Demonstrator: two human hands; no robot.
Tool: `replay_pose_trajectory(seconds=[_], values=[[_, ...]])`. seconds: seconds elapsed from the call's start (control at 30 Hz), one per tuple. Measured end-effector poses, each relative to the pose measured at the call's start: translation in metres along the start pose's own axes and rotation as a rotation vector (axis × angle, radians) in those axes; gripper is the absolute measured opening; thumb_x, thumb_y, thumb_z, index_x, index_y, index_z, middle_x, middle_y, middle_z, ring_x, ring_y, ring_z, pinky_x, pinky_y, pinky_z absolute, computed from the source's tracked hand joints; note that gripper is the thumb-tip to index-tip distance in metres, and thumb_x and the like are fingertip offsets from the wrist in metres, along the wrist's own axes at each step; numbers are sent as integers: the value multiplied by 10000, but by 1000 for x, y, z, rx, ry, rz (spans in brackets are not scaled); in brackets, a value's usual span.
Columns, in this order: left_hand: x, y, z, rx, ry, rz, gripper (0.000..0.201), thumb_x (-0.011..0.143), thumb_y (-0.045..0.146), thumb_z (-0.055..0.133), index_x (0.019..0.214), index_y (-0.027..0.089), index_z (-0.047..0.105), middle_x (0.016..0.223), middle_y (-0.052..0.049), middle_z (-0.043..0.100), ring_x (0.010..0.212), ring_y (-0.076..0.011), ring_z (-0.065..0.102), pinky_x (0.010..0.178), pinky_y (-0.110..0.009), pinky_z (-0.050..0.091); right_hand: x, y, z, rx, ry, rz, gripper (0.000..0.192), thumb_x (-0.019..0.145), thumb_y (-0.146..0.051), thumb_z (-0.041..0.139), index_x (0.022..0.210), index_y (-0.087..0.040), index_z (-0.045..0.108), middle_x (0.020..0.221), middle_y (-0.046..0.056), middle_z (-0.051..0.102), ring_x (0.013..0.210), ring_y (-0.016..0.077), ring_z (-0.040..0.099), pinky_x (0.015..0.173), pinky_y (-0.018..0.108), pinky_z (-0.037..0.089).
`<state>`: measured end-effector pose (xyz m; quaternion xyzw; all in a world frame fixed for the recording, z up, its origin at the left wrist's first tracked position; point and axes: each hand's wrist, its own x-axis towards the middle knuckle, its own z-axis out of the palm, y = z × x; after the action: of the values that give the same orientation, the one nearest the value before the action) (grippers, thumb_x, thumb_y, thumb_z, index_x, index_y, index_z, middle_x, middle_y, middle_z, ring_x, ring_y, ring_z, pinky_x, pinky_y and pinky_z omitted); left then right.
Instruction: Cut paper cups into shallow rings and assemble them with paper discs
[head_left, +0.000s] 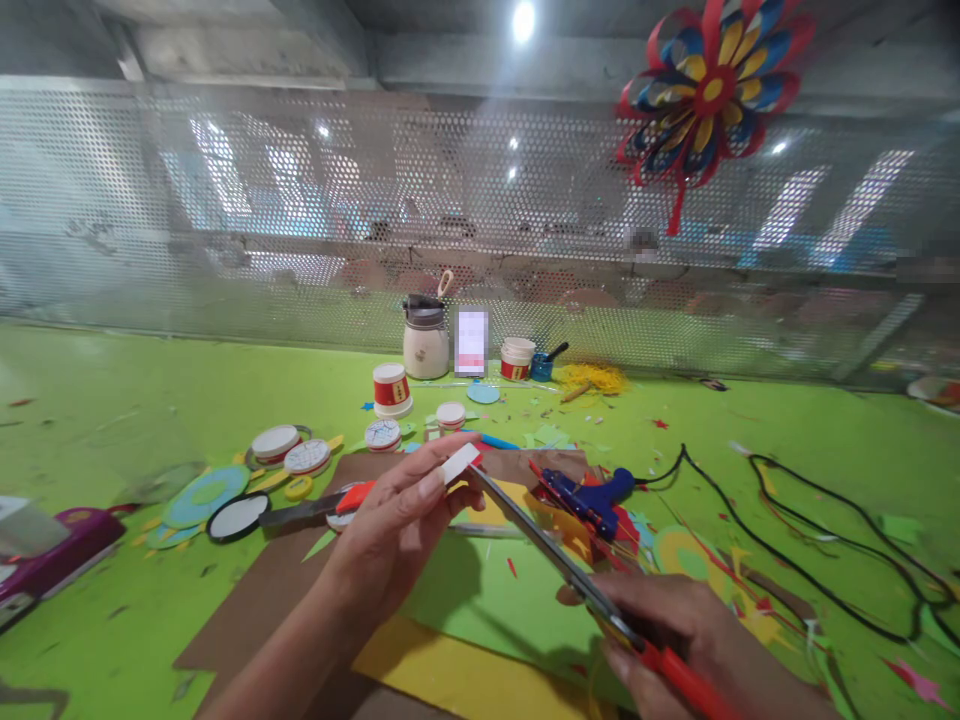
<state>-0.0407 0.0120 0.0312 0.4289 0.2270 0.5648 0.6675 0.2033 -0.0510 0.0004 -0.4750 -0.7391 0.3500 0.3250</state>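
Above the green table (112, 400), left hand (397, 525) pinches a white strip (460, 463); right hand (675, 625) grips scissors (555, 555) at its edge.

**Materials on your worktop**

Your scissors (555, 555) have dull grey metal blades and glossy red plastic handles. The small piece (460, 463) in your left hand (401, 525) looks like matt white paper. The green worktop (112, 400) is smooth; the far screen (300, 200) is perforated shiny metal.

Right hand (697, 640): cut by bottom edge, covering the red scissors (570, 570) handles. Pink case (56, 555): cropped at left edge. Card (471, 341) behind the cups: blurred, unreadable.
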Motion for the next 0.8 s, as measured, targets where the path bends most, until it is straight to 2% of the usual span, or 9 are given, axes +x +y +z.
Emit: replay_pose_trajectory(seconds=[0.1,0.17,0.3,0.47,0.63,0.8], values=[[1,0,0,-3,-4,3,377,759,312,719,1101,155,743,984,-102,695,930,-215,585,825,-290,496,-1,-2,0,-112,-32,1,438,645,2,565,984,-185,768,837,28,757,716,184,703,632,191,549],[1,0,0,-3,-3,4,375,757,309,720,1096,151,745,983,-102,698,923,-214,589,823,-286,501,-1,-2,0,-117,8,-3,396,661,-11,580,962,-182,772,858,35,763,753,196,713,699,215,563],[0,0,1,-3,3,0,373,764,302,714,1100,143,743,980,-100,707,919,-212,596,826,-286,506,-2,2,1,-117,-16,-35,382,671,-26,586,961,-190,774,783,23,752,704,192,707,626,202,556],[-1,0,0,-13,-4,-3,354,775,299,706,1089,142,747,977,-93,715,912,-205,603,824,-285,512,-4,6,2,-180,24,-44,382,672,-34,589,970,-190,769,857,46,762,751,209,712,697,243,562],[0,0,0,-19,-21,2,342,794,303,689,1094,148,745,970,-90,724,892,-193,607,809,-279,516,-2,-5,3,-77,40,-14,292,689,-59,606,886,-189,778,690,17,709,622,170,657,538,187,510],[1,0,0,-21,-42,1,331,807,297,678,1101,161,744,1010,-90,728,901,-189,611,803,-275,514,1,-5,0,-38,-34,-12,252,703,-88,614,883,-164,773,648,4,666,596,141,619,503,154,475]])
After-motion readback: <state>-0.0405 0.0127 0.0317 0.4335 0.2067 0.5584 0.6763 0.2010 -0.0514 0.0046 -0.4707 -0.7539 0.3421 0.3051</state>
